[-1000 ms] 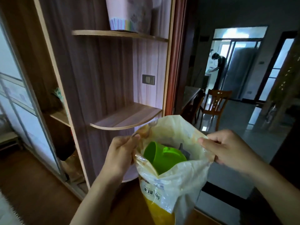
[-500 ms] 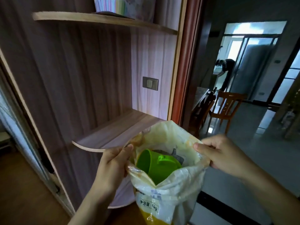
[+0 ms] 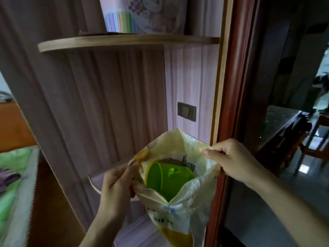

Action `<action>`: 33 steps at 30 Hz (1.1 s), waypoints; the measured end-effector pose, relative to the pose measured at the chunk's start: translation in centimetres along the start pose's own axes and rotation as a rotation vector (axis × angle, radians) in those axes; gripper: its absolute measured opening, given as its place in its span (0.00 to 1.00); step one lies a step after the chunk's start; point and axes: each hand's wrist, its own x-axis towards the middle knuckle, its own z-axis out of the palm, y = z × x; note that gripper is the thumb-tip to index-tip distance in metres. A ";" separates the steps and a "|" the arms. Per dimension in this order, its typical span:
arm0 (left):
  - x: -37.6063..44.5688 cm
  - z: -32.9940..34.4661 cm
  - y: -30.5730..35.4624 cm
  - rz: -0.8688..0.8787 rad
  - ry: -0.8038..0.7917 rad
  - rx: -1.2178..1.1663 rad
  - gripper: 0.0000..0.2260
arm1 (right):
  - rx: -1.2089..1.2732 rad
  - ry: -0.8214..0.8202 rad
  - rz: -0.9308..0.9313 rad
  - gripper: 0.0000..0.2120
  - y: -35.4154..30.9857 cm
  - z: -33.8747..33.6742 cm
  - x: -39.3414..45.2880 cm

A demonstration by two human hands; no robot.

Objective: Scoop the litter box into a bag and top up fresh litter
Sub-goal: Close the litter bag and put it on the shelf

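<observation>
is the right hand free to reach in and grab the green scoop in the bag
Probably not right now. The right hand pinches the bag rim, as does the left hand. The bag's mouth is open above the green scoop, so letting go would leave the way clear.

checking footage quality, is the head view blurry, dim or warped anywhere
Head view: dim overall, the doorway side nearly black; the green patterned cloth at the left edge is smeared; the curved wooden shelf bows from wide-angle distortion; the bright green plastic scoop stays fairly sharp.

Wooden corner unit, two curved shelves. Upper shelf: pink box with striped base and cartoon print, standing upright near the back. Lower shelf: mostly hidden behind hands and bag, contents not visible.
</observation>
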 end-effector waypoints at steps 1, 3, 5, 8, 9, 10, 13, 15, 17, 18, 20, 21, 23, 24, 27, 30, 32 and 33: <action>0.7 0.4 -0.1 0.003 0.018 0.011 0.15 | 0.015 -0.009 -0.016 0.25 0.6 0.1 1.1; 2.4 1.2 -0.4 0.004 0.049 0.031 0.15 | 0.020 -0.044 -0.034 0.26 1.7 0.4 3.2; 3.9 1.7 -0.9 -0.019 0.063 0.025 0.14 | 0.025 -0.072 -0.034 0.26 2.7 1.0 4.9; 6.0 2.2 -2.1 -0.042 0.051 0.014 0.15 | 0.034 -0.078 -0.016 0.25 4.6 2.0 7.1; 6.6 2.3 -2.5 -0.048 0.054 0.009 0.15 | 0.044 -0.087 -0.010 0.25 5.2 2.3 7.9; 7.3 2.3 -3.0 -0.048 0.055 -0.002 0.16 | 0.049 -0.100 -0.007 0.24 5.6 2.6 8.9; 9.9 2.6 -4.1 -0.036 0.050 -0.024 0.19 | 0.050 -0.122 0.003 0.23 6.4 3.1 12.2; 11.9 2.9 -4.9 -0.030 0.047 -0.054 0.20 | 0.039 -0.115 -0.005 0.22 6.9 3.5 14.3; 13.7 3.0 -5.8 0.003 0.046 -0.046 0.21 | 0.005 -0.108 -0.025 0.22 7.6 4.0 16.3; 14.6 2.9 -6.3 0.026 0.047 -0.027 0.22 | -0.021 -0.103 -0.031 0.22 8.0 4.3 17.3; 16.4 2.9 -7.4 0.062 0.049 0.025 0.21 | -0.081 -0.082 -0.021 0.24 8.9 4.9 19.2; 17.2 3.1 -8.0 0.069 0.056 0.051 0.21 | -0.113 -0.064 -0.017 0.24 9.2 5.4 19.9; 18.7 3.5 -9.2 0.071 0.081 0.094 0.20 | -0.179 -0.043 -0.023 0.24 9.5 6.0 21.3; 19.4 3.9 -9.6 0.069 0.092 0.115 0.20 | -0.205 -0.035 -0.036 0.24 9.6 6.3 22.0; 21.5 4.8 -11.0 0.060 0.143 0.180 0.20 | -0.266 -0.018 -0.061 0.25 9.9 6.9 24.3; 22.8 5.7 -13.3 0.036 0.198 0.306 0.22 | -0.330 -0.066 -0.032 0.25 11.4 7.9 25.8; 22.9 6.3 -14.6 -0.005 0.204 0.412 0.23 | -0.422 -0.113 -0.007 0.23 13.5 9.4 25.7; 23.0 6.5 -15.2 -0.026 0.208 0.444 0.23 | -0.450 -0.124 0.016 0.21 14.6 10.1 25.5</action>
